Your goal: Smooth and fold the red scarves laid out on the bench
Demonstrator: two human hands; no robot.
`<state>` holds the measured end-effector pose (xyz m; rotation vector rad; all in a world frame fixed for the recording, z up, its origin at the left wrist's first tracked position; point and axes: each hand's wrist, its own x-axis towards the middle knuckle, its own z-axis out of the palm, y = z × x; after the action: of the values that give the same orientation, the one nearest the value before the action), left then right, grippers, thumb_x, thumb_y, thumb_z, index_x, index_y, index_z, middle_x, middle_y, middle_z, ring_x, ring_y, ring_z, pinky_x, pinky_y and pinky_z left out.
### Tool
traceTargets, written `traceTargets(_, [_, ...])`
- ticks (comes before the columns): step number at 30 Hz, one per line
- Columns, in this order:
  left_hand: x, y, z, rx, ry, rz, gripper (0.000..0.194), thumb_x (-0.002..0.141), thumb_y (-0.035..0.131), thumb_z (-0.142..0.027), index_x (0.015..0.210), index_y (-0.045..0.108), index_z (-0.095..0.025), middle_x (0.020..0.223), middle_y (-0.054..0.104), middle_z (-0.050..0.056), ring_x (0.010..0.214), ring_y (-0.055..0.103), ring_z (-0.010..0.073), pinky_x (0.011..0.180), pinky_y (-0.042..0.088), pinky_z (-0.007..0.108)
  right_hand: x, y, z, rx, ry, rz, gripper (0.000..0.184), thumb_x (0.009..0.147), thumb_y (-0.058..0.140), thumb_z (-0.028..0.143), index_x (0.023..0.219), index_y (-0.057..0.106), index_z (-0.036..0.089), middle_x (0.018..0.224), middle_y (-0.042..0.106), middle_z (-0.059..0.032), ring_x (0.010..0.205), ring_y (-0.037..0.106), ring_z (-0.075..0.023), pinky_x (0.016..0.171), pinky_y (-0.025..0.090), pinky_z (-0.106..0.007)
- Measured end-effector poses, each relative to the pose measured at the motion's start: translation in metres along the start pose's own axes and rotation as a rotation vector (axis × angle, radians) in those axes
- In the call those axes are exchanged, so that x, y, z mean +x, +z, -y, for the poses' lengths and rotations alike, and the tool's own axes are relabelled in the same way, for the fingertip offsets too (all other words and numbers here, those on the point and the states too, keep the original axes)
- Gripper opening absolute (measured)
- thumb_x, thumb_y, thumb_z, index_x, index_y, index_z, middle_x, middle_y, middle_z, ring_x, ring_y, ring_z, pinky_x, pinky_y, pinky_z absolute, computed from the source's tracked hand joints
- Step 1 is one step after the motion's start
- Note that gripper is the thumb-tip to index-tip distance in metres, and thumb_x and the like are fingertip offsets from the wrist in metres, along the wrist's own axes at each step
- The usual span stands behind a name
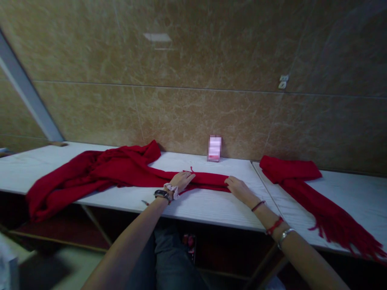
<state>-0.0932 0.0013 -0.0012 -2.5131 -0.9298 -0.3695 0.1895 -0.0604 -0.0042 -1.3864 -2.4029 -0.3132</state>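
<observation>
A long red scarf (133,169) lies along the white table, bunched at the left and narrowing into a flat folded strip in front of me. My left hand (182,181) rests on this strip, fingers stretched out over the cloth. At the strip's right end, my right hand (238,188) is closed, its fingertips pinching the folded edge. A short red strand sticks up just behind my left hand. Some of the cloth under both hands is hidden by the fingers.
On the right lies another red scarf (290,173), folded, its fringe hanging over the front edge. A phone-like object (214,149) with a blurred bright face leans on the tiled wall (187,117). A small thin tool (145,202) lies near the white table's (211,207) front edge.
</observation>
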Motion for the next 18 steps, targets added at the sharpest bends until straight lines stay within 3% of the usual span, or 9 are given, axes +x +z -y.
traceTargets(3, [-0.003, 0.005, 0.002, 0.008, -0.041, -0.055, 0.029, 0.084, 0.039, -0.004, 0.105, 0.058, -0.009, 0.086, 0.064, 0.013, 0.087, 0.061, 0.0212, 0.076, 0.050, 0.035, 0.002, -0.001, -0.001, -0.014, -0.008, -0.004, 0.019, 0.082, 0.043, 0.006, 0.086, 0.059, 0.016, 0.084, 0.061, -0.0080, 0.081, 0.058, -0.0182, 0.073, 0.046, -0.029])
traceTargets(10, [-0.005, 0.002, 0.002, 0.041, -0.004, -0.064, 0.028, 0.084, 0.041, -0.003, 0.106, 0.057, -0.008, 0.093, 0.066, 0.014, 0.088, 0.062, 0.0215, 0.078, 0.050, 0.035, 0.003, -0.006, -0.006, -0.047, -0.011, -0.032, 0.019, 0.086, 0.041, 0.011, 0.089, 0.059, 0.014, 0.086, 0.062, -0.0108, 0.082, 0.059, -0.0202, 0.071, 0.047, -0.031])
traceTargets(18, [-0.013, -0.012, 0.011, 0.015, 0.211, 0.031, 0.025, 0.086, 0.040, -0.006, 0.103, 0.057, -0.013, 0.097, 0.065, 0.009, 0.088, 0.062, 0.0169, 0.078, 0.050, 0.029, -0.007, -0.006, -0.009, 0.045, -0.074, -0.022, 0.019, 0.087, 0.040, 0.012, 0.088, 0.057, 0.017, 0.087, 0.063, -0.0057, 0.080, 0.059, -0.0162, 0.072, 0.048, -0.028])
